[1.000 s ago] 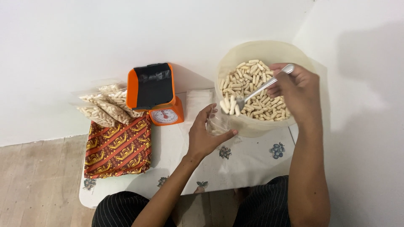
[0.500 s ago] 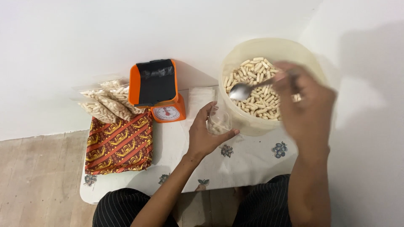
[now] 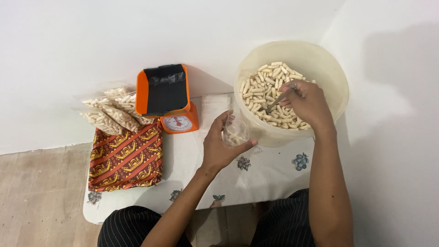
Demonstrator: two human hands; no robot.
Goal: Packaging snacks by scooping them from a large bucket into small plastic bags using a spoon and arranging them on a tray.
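Right now my left hand is curled around a small clear bag, thumb and fingers pinching its mouth open just beside the tub's near wall. To do this well, I judge the bag should stay upright and tight against that wall, so nothing drops onto the white table with its printed fruit. Further out, my right hand is closed around a metal spoon, its bowl dug down among the snack sticks (I'd lift shallow loads, level, to avoid spills). They are short, pale, tube-shaped pieces, heaped loosely in the round cream tub. A few already lie in the bag's bottom; how many I cannot tell.
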